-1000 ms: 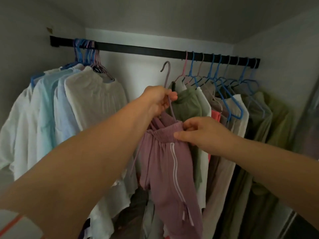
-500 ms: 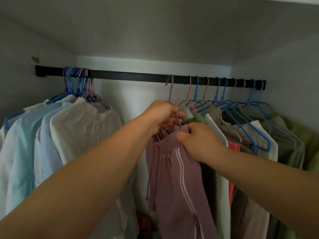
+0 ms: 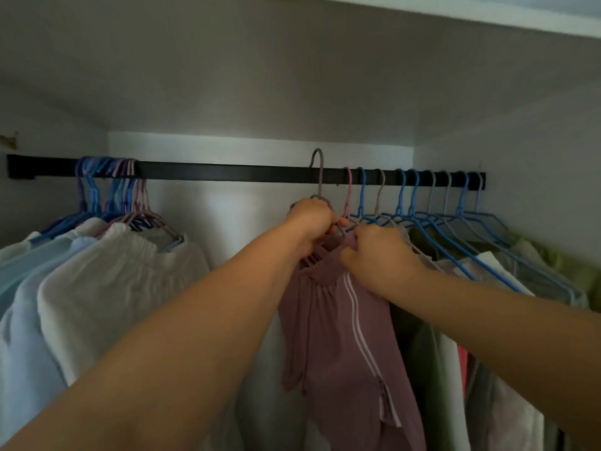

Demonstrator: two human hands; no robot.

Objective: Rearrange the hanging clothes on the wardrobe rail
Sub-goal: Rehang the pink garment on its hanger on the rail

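I've lifted the hanger hook to the rail; left hand grips its neck, right hand pinches the mauve trousers' waistband.

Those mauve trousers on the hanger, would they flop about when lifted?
Probably floppy: the mauve trousers hang in soft folds. Likely light: the thin hanger carries them, gripped by the left hand. The right hand bunches the waistband easily.

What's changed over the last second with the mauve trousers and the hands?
The left hand has raised the grey hanger, its hook now level with the rail; the mauve trousers rose with it. The right hand stays gripping the waistband. Both clothes groups hang unmoved.
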